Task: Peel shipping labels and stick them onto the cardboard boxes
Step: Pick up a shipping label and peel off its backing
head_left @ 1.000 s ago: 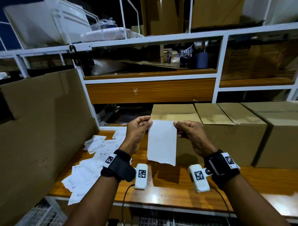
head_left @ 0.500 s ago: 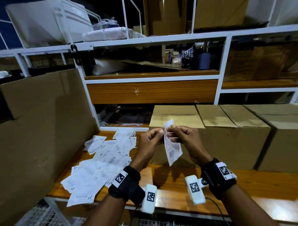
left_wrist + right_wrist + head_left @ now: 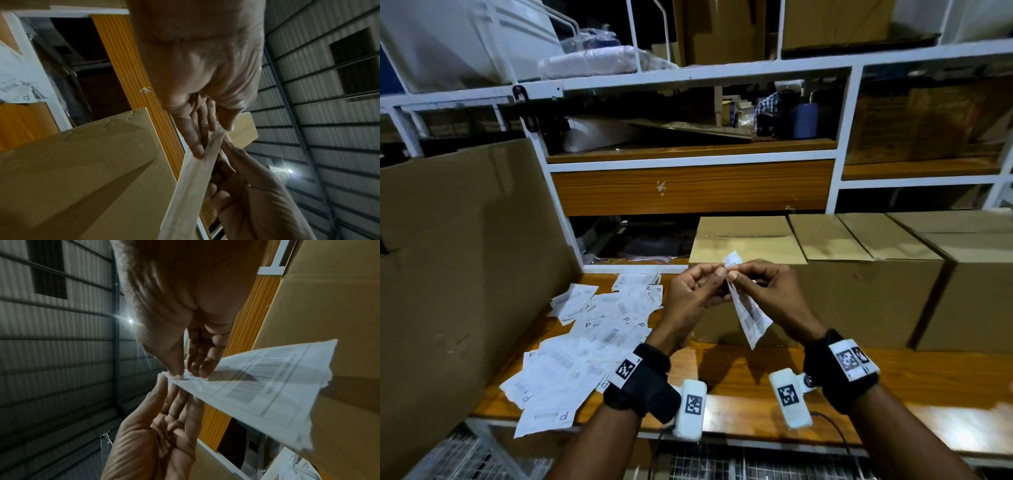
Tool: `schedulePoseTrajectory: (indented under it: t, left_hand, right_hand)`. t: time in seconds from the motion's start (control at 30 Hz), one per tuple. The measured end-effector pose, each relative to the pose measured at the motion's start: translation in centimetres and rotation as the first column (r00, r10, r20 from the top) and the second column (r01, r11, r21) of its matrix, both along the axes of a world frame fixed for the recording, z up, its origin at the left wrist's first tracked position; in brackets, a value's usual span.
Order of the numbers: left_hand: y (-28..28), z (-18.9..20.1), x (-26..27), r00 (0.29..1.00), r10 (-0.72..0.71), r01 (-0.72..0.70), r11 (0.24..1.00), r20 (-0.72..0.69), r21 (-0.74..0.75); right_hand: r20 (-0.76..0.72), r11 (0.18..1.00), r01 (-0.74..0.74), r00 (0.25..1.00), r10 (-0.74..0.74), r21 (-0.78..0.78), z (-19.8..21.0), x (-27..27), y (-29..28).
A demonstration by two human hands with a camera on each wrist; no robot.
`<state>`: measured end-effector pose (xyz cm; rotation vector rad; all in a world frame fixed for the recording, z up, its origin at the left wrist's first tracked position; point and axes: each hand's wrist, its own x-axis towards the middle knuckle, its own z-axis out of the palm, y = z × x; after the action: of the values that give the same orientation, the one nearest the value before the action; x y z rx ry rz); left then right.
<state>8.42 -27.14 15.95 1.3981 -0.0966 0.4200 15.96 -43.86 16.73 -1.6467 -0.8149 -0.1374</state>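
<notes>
Turned edge-on since a second ago, the white printed shipping label (image 3: pixel 748 313) hangs above the wooden bench's (image 3: pixel 739 383) back edge, its top corner in the pinching grip of left hand (image 3: pixel 693 294) and right hand (image 3: pixel 770 291), before brown cardboard boxes (image 3: pixel 859 274).

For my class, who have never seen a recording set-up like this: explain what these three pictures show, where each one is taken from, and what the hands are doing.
No machine here: a person works with bare hands, wearing three cameras. One picture comes from the head, looking down; the other two come from cameras strapped on each wrist, looking along the fingers. The left hand and right hand both pinch the top corner of one printed label, apparently to start peeling it. More labels lie spread on the wooden table. Behind the hands stands a row of cardboard boxes, waiting for labels. A large cardboard sheet leans at the left.
</notes>
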Motion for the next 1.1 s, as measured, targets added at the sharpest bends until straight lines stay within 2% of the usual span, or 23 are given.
schedulePoseTrajectory:
  t: [0.17, 0.3, 0.43, 0.53, 0.77, 1.1]
  left_hand:
    - [-0.2, 0.2, 0.2, 0.999, 0.033, -0.035, 0.998, 0.021, 0.061]
    - [-0.2, 0.3, 0.3, 0.997, 0.059, -0.067, 0.982, 0.053, 0.176]
    - [-0.2, 0.3, 0.3, 0.988, 0.124, -0.15, 0.911, 0.091, 0.385]
    - [-0.3, 0.2, 0.4, 0.981, 0.148, -0.189, 0.865, 0.123, 0.466]
    - [0.1, 0.0, 0.6, 0.98, 0.151, -0.198, 0.836, 0.133, 0.512]
    - [0.1, 0.0, 0.5, 0.984, 0.098, -0.157, 0.874, 0.15, 0.459]
  right_hand:
    - [-0.041, 0.999, -0.051, 0.998, 0.051, 0.009, 0.4, -0.2, -0.2]
    - [-0.082, 0.998, -0.063, 0.994, 0.065, 0.03, 0.8, -0.1, -0.4]
    - [-0.122, 0.992, -0.104, 0.986, 0.112, 0.068, 1.0, -0.1, -0.6]
    - [-0.177, 0.987, -0.132, 0.973, 0.147, 0.094, 1.0, 0.0, -0.8]
    - [-0.291, 0.977, -0.187, 0.933, 0.21, 0.105, 1.4, 0.1, -1.1]
    - [-0.414, 0.972, -0.211, 0.879, 0.235, 0.103, 2.0, -0.3, -1.2]
